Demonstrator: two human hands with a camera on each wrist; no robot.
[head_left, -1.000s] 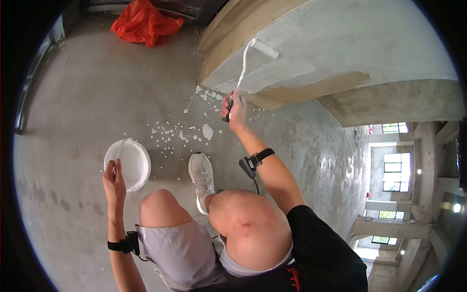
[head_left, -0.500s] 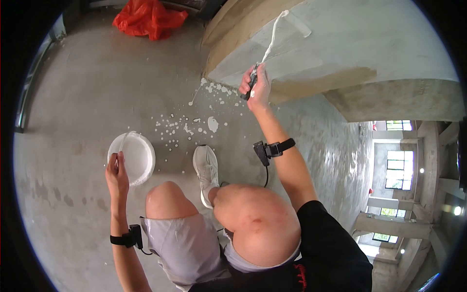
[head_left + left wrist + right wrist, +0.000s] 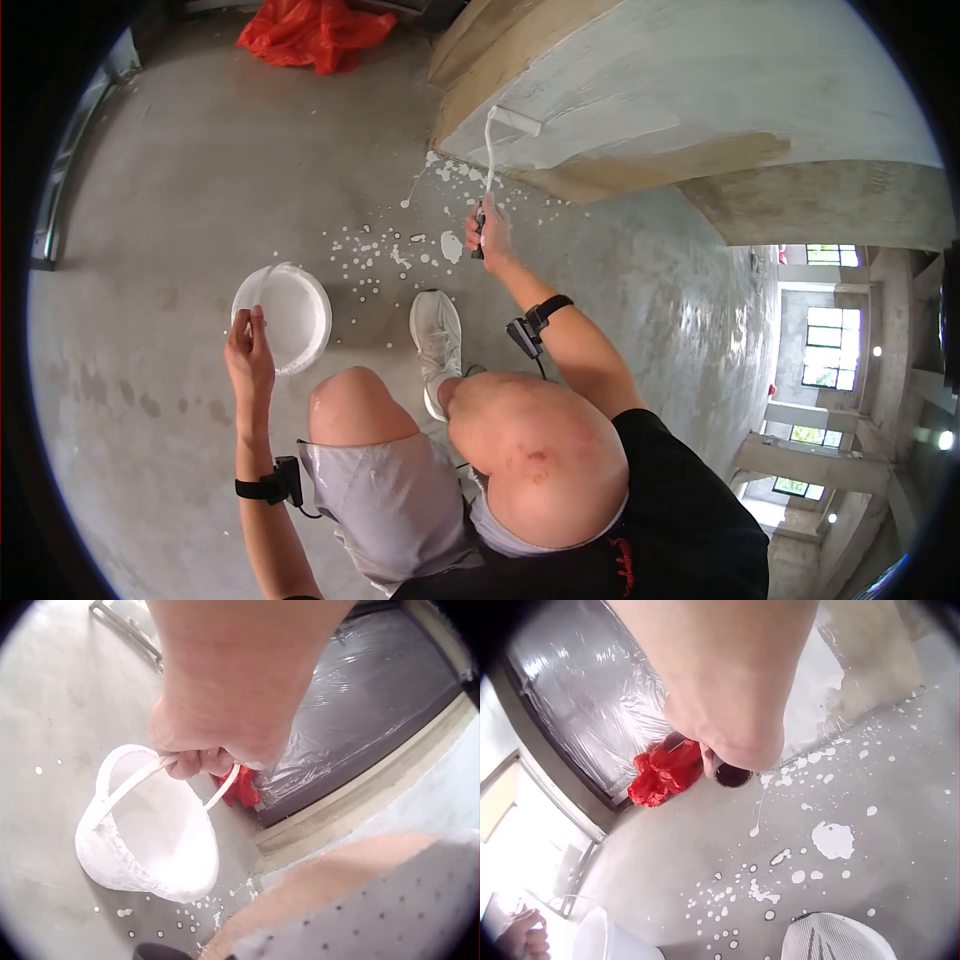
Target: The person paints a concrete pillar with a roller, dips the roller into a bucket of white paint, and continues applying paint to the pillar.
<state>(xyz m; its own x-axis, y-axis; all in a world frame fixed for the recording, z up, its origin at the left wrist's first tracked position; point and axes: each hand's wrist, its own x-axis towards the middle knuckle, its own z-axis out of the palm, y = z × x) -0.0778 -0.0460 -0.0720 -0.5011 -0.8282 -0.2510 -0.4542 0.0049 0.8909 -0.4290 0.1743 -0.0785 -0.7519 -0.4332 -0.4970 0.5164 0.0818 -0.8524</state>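
My right hand [image 3: 493, 238] grips the dark handle of a paint roller [image 3: 516, 121], whose white sleeve lies against the lower part of the wall [image 3: 640, 90]. In the right wrist view the right hand [image 3: 731, 742] hides all but the round handle end [image 3: 733, 775]. My left hand [image 3: 250, 350] holds the handle of a white bucket [image 3: 322, 318] at the left. In the left wrist view, curled fingers of the left hand [image 3: 199, 761] hold the bucket's handle [image 3: 127, 786] above the tilted bucket [image 3: 112, 862], white inside.
White paint spots [image 3: 452, 247] dot the grey floor between bucket and wall. A shoe [image 3: 436, 330] stands beside them. A crumpled red bag [image 3: 315, 35] lies at the far end. Plastic sheeting [image 3: 352, 697] covers a dark panel beyond it. A bare brown strip [image 3: 690, 163] runs along the wall's lower edge.
The roller first moved up and right along the wall, then came back down and left, nearer the floor, with my right hand. My left hand still holds the bucket's handle.
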